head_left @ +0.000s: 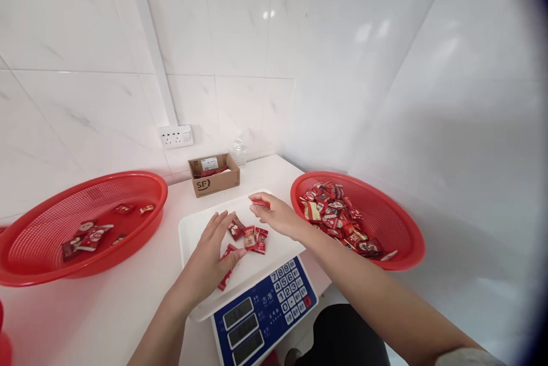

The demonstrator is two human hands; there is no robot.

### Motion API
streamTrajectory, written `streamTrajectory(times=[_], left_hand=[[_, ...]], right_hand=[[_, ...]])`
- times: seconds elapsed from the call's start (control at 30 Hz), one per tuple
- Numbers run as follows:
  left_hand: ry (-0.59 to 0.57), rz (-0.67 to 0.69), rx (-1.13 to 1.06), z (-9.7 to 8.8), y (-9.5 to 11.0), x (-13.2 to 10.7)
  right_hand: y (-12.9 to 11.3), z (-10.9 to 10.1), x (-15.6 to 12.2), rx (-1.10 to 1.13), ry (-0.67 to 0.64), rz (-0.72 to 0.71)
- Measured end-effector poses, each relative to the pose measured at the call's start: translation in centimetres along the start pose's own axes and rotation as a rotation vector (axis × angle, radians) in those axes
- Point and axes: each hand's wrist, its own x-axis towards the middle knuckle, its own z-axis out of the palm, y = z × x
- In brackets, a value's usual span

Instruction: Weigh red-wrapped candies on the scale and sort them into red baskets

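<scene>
In the head view, the step in hand looked like handling wrapped packets over the white tray (265, 263) of a scale (268, 303) by the right edge of the worktop (107, 309). The right hand (278, 217) had its fingers clamped on a red packet (260, 204) above the tray's far side; the left hand (208, 260) hung nearer, thumb well apart from the fingers. Loose packets (249, 237) lay between the hands, and the next move seemed to call for a firm pinch kept clear of them. Whether the left hand touched the half-covered packet (224, 282) beneath, I could not tell. The displays (243, 329) were unreadable, the left basket (158, 194) was slightly cut off, and whatever bore the right basket (411, 240), mostly beyond the worktop's right edge, was hidden
</scene>
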Motion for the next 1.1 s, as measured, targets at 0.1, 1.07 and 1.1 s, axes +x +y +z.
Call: streamTrajectory(times=[0.1, 1.07, 1.1], left_hand=[[-0.065, -0.045, 0.072, -0.4, -0.4, 0.1], [-0.029, -0.041, 0.194, -0.6, -1.1, -0.9], [-0.039, -0.035, 0.184, -0.7, -1.2, -1.0]], right_hand=[[0.0, -0.4, -0.4, -0.093, 0.005, -0.03], [0.3, 0.3, -3.8, -0.338, -0.317, -0.11], [0.2, 0.3, -3.8, -0.357, -0.324, -0.117]])
